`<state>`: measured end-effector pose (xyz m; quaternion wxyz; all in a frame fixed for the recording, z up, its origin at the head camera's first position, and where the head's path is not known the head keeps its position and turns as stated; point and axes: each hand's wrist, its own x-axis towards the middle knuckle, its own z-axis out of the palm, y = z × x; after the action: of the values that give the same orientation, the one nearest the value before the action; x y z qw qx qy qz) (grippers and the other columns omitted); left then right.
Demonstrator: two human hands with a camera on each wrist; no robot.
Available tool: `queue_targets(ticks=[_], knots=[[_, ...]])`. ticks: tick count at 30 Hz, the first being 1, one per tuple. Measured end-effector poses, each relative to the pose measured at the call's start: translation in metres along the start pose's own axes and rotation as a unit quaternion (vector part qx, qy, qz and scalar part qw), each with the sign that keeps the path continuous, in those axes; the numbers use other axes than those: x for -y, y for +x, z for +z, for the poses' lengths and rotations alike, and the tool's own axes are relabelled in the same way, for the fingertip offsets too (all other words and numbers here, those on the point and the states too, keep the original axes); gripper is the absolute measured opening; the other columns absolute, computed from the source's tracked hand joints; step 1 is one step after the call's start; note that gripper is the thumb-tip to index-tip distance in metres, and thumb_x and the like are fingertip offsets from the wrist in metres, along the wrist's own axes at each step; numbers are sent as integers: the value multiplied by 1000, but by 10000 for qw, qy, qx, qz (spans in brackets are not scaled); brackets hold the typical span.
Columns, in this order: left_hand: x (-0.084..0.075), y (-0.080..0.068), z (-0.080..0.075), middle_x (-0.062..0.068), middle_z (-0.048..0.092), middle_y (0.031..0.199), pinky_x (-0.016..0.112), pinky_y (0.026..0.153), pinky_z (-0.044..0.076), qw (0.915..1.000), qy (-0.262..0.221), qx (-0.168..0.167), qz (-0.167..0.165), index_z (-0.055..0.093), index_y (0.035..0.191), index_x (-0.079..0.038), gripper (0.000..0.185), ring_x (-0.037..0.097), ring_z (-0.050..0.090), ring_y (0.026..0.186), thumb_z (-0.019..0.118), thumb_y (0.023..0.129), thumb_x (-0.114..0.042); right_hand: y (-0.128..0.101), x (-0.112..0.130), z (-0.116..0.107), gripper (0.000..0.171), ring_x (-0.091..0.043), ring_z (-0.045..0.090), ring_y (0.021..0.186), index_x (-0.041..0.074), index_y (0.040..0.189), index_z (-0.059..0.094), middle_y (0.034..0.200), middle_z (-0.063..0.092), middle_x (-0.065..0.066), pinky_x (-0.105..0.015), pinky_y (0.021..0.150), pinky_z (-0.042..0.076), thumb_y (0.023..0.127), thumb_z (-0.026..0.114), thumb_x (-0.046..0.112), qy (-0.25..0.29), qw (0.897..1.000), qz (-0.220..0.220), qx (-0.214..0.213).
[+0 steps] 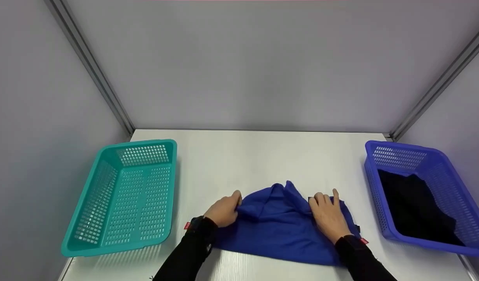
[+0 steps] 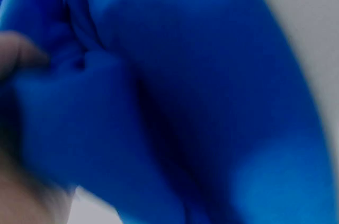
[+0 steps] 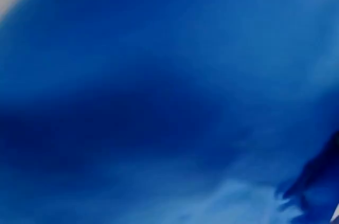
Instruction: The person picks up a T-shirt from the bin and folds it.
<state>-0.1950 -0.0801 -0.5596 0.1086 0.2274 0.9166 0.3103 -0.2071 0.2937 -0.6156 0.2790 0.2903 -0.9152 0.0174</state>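
Note:
A blue cloth [image 1: 278, 230] lies bunched on the white table [image 1: 243, 164] near its front edge, with a raised fold in the middle. My left hand [image 1: 236, 200] grips the cloth's left edge, fingers curled round a fold. My right hand [image 1: 323, 200] lies palm down on the cloth's right part, its fingers bent over the far edge of the fabric. The left wrist view is filled by the blue cloth [image 2: 201, 91], with a blurred fingertip [image 2: 16, 54] pressed into a fold at the left. Only blue cloth [image 3: 169, 97] shows in the right wrist view.
A teal mesh basket [image 1: 106, 218] stands at the left with nothing in it. At the right stands a blue mesh basket [image 1: 374, 183] holding a dark garment [image 1: 415, 207]. Grey walls enclose the table on three sides.

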Motion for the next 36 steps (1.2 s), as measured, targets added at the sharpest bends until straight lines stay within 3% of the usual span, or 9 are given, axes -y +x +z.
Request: queue_targets(ticks=[3, 6, 10, 14, 18, 24, 28, 32, 36], knots=[[-2, -1, 1, 17, 70, 119, 46, 91, 55, 9998, 164, 110, 29, 57, 136, -5, 47, 32, 68, 103, 60, 90, 6, -8, -3, -3, 18, -39, 58, 99, 6, 100, 54, 105, 54, -15, -80, 110, 32, 98, 36, 4, 273, 9983, -505, 34], [-6, -4, 0, 20, 63, 139, 54, 112, 46, 9993, 109, 348, 78, 53, 149, -3, 60, 40, 58, 131, 63, 90, 4, -16, -3, -12, 13, -36, 58, 108, 10, 104, 60, 112, 57, -12, -77, 114, 28, 95, 50, 11, 759, 9928, -920, 101], [-9, -6, -2, 18, 65, 127, 56, 108, 47, 9992, -12, 376, 110, 61, 140, -3, 50, 39, 60, 122, 71, 91, -5, -24, 7, -23, 21, -24, 59, 104, 12, 106, 67, 110, 59, -5, -58, 109, 43, 86, 72, 9, 1478, 9820, -1174, -46], [-9, -7, -2, 12, 68, 119, 58, 103, 44, 9993, -55, 361, -83, 68, 122, -8, 33, 36, 63, 116, 77, 90, -13, -26, 19, -31, 24, -7, 58, 88, 10, 106, 69, 100, 62, 5, -32, 81, 53, 85, 80, 4, 2172, 9746, -536, -126], [-11, -7, -4, 12, 66, 137, 61, 108, 37, 9975, -299, 582, -255, 63, 135, -9, 46, 38, 60, 130, 77, 91, -15, -23, 28, -35, 28, 3, 52, 74, 8, 114, 70, 87, 62, 11, -26, 65, 49, 89, 79, 0, 2596, 9639, 592, 30], [-15, -7, -2, 11, 58, 153, 64, 116, 28, 9939, -611, 741, -550, 54, 153, -11, 65, 37, 51, 144, 74, 97, -36, -10, 37, -33, 60, -29, 63, 101, 2, 145, 55, 117, 65, -16, -48, 88, 53, 90, 79, 1, 1967, 9587, 1933, 700], [-18, -5, 0, 15, 68, 133, 65, 106, 35, 9967, -431, 553, -409, 58, 149, -7, 49, 36, 61, 125, 65, 102, -18, -1, 39, -34, 79, -47, 55, 119, 2, 158, 42, 134, 60, -24, -65, 100, 38, 90, 80, 11, 1847, 9377, 2418, 1679], [-19, -4, -4, 12, 65, 108, 60, 97, 41, 9984, 120, 450, -305, 64, 142, -2, 42, 34, 64, 106, 66, 100, -6, 7, 37, -36, 58, -40, 53, 108, 1, 140, 62, 110, 62, -16, -64, 95, 34, 86, 82, 10, 2051, 9247, 2458, 2059], [-18, -4, -15, 12, 65, 100, 57, 91, 48, 9990, 369, -3, -233, 76, 116, -1, 20, 36, 67, 100, 70, 97, -7, 13, 33, -38, 21, -27, 51, 94, 7, 106, 76, 94, 54, -3, -52, 87, 41, 86, 83, 11, 2313, 9282, 2294, 1797]])
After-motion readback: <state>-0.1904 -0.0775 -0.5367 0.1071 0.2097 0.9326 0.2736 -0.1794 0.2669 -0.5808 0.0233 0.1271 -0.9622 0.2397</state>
